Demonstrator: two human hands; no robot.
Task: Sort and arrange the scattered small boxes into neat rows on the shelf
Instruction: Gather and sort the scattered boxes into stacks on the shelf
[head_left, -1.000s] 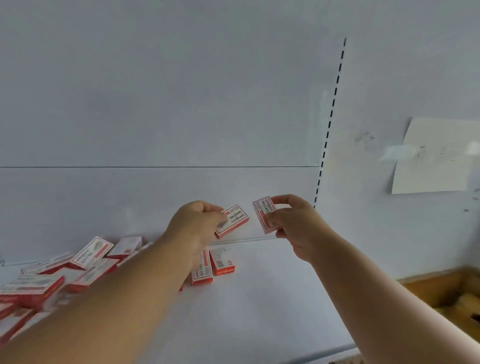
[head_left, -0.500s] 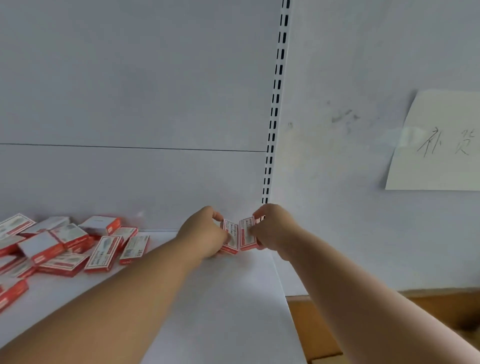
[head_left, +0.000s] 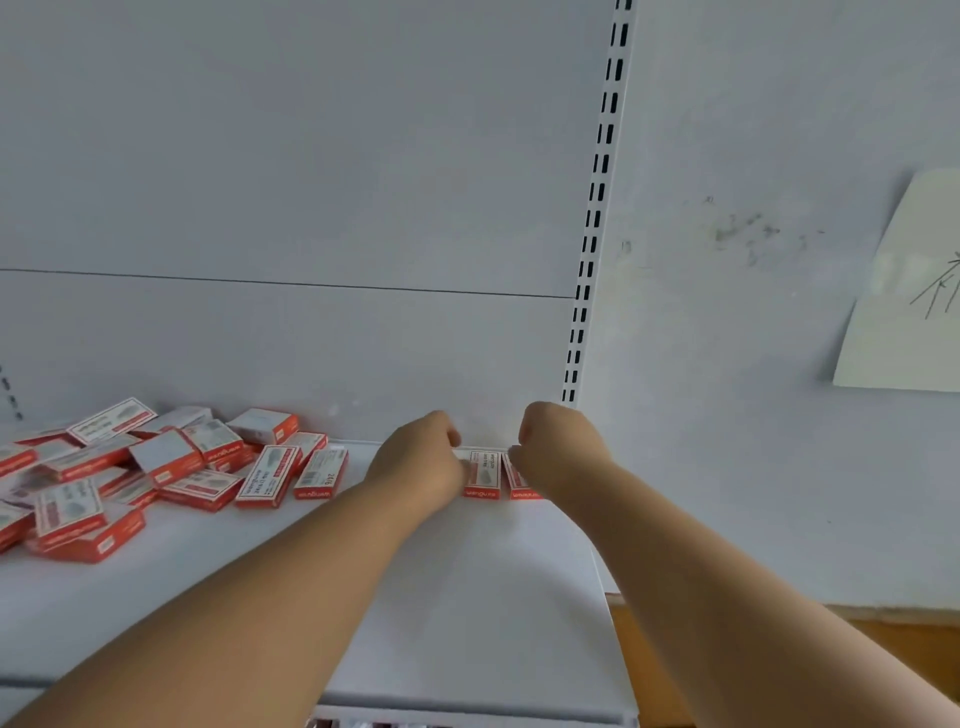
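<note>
Two small red-and-white boxes lie flat side by side at the back right corner of the white shelf (head_left: 467, 597). My left hand (head_left: 421, 462) rests on the left box (head_left: 484, 475), fingers curled on its left edge. My right hand (head_left: 561, 447) covers most of the right box (head_left: 519, 486), fingers curled on it. Whether either hand still grips its box is hard to tell. A loose pile of several similar boxes (head_left: 171, 462) lies scattered at the shelf's left.
A slotted white upright (head_left: 592, 218) runs up the back wall just right of the two boxes. A paper note (head_left: 909, 301) hangs on the wall at far right. Wooden flooring (head_left: 883, 649) shows below the shelf's right end.
Both hands have carried their boxes from mid-air down to the shelf's back right corner and laid them flat next to each other. The camera view has shifted right.
</note>
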